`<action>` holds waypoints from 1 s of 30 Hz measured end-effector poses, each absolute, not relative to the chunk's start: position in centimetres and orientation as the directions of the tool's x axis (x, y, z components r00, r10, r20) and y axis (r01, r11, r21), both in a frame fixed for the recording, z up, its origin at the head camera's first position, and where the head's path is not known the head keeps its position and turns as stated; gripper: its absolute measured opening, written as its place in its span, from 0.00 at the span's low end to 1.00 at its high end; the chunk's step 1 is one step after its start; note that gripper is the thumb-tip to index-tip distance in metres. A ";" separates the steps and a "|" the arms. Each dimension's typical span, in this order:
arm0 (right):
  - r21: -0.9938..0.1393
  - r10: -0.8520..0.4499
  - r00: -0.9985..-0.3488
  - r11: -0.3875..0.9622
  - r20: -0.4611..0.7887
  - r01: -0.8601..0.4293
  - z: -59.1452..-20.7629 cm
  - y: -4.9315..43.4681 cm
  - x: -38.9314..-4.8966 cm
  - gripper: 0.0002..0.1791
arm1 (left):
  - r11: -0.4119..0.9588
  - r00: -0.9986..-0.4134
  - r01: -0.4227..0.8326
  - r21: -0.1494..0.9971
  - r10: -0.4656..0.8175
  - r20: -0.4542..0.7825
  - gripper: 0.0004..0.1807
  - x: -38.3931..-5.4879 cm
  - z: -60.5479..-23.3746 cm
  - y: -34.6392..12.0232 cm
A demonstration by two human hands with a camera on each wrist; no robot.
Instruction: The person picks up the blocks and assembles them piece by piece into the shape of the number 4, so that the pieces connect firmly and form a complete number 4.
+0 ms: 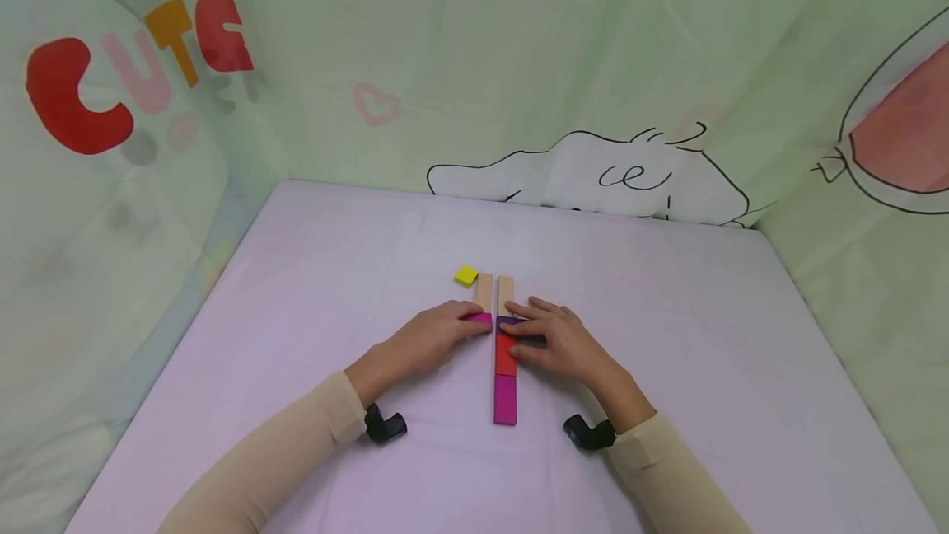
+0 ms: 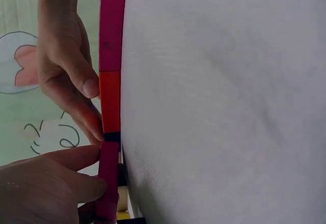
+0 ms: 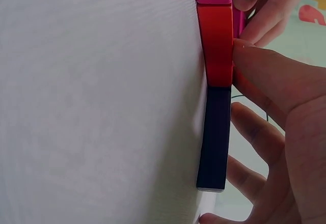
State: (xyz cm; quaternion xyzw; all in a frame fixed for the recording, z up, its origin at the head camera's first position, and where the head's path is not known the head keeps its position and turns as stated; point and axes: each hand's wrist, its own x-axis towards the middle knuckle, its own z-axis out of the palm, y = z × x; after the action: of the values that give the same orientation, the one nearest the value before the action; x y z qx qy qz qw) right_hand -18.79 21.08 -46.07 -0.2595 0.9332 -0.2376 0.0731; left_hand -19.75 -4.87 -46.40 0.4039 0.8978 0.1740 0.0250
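My left hand (image 1: 437,332) pinches a magenta wooden block (image 2: 108,183) between thumb and fingers, at the left of a row of blocks. Across from it, my right hand (image 1: 559,336) has its fingers spread and extended. Its fingertips rest along the dark blue-purple block (image 3: 215,137), and its thumb lies at the edge of a red block (image 1: 506,355). Another magenta block (image 1: 505,400) adjoins the red one on the near side. Part of the dark block is hidden under the right hand in the head view.
Beyond the hands, two plain wood blocks, one left (image 1: 484,293) and one right (image 1: 505,295), lie side by side with a narrow gap. A yellow block (image 1: 466,275) sits beside the left one. Everything is on a pale cloth-covered table (image 1: 356,254), with printed curtains behind.
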 end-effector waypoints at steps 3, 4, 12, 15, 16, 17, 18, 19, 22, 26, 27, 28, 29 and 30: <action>-0.478 -0.521 -0.853 0.752 -0.011 -0.453 -46.1 21.1 -18.8 0.24 | 0.610 -0.670 0.717 0.337 0.737 0.090 0.21 -19.9 -46.4 -4.8; -0.475 -0.523 -0.853 0.752 -0.006 -0.458 -46.2 21.1 -18.8 0.24 | 0.608 -0.668 0.718 0.339 0.739 0.089 0.22 -20.0 -46.4 -4.8; -0.474 -0.528 -0.849 0.747 0.005 -0.467 -46.2 21.2 -18.8 0.23 | 0.612 -0.657 0.735 0.291 0.750 0.083 0.22 -20.5 -46.5 -4.5; -0.475 -0.526 -0.850 0.745 0.010 -0.467 -46.2 21.1 -18.8 0.23 | 0.607 -0.652 0.739 0.293 0.753 0.084 0.22 -20.6 -46.5 -4.4; -0.474 -0.526 -0.851 0.746 0.010 -0.467 -46.1 21.1 -18.8 0.23 | 0.606 -0.652 0.738 0.297 0.753 0.082 0.22 -20.6 -46.4 -4.4; -0.476 -0.525 -0.851 0.746 0.009 -0.466 -46.1 21.1 -18.8 0.23 | 0.607 -0.653 0.737 0.297 0.753 0.081 0.22 -20.6 -46.4 -4.4; -0.476 -0.525 -0.851 0.747 0.007 -0.465 -46.0 21.1 -18.8 0.23 | 0.608 -0.654 0.735 0.299 0.753 0.078 0.22 -20.6 -46.4 -4.4; -0.475 -0.525 -0.851 0.747 0.006 -0.464 -46.0 21.1 -18.8 0.23 | 0.610 -0.655 0.734 0.300 0.751 0.076 0.22 -20.7 -46.4 -4.4; -0.473 -0.525 -0.851 0.748 0.006 -0.465 -46.0 21.0 -18.9 0.23 | 0.614 -0.660 0.729 0.302 0.747 0.074 0.21 -20.7 -46.4 -4.4; -0.477 -0.524 -0.852 0.748 0.004 -0.462 -45.9 21.0 -18.8 0.23 | 0.612 -0.663 0.723 0.321 0.745 0.073 0.21 -20.6 -46.3 -4.3; -0.477 -0.524 -0.852 0.748 0.003 -0.462 -45.9 21.0 -18.8 0.23 | 0.612 -0.664 0.721 0.326 0.744 0.072 0.21 -20.6 -46.3 -4.3; -0.479 -0.524 -0.852 0.748 0.001 -0.460 -45.8 21.0 -18.8 0.23 | 0.611 -0.665 0.719 0.331 0.744 0.070 0.21 -20.5 -46.2 -4.3; -0.480 -0.524 -0.852 0.747 0.000 -0.460 -45.8 21.0 -18.7 0.23 | 0.611 -0.665 0.717 0.335 0.743 0.068 0.20 -20.5 -46.2 -4.3; -0.480 -0.523 -0.852 0.748 0.000 -0.459 -45.9 21.1 -18.7 0.23 | 0.611 -0.666 0.717 0.335 0.743 0.068 0.20 -20.5 -46.1 -4.3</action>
State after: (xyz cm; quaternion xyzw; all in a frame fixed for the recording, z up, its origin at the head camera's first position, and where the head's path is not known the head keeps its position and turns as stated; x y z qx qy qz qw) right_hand -18.74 21.06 -45.87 -0.2634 0.9324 -0.2383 0.0673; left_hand -20.48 -4.32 -46.13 0.4071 0.8968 0.1691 0.0389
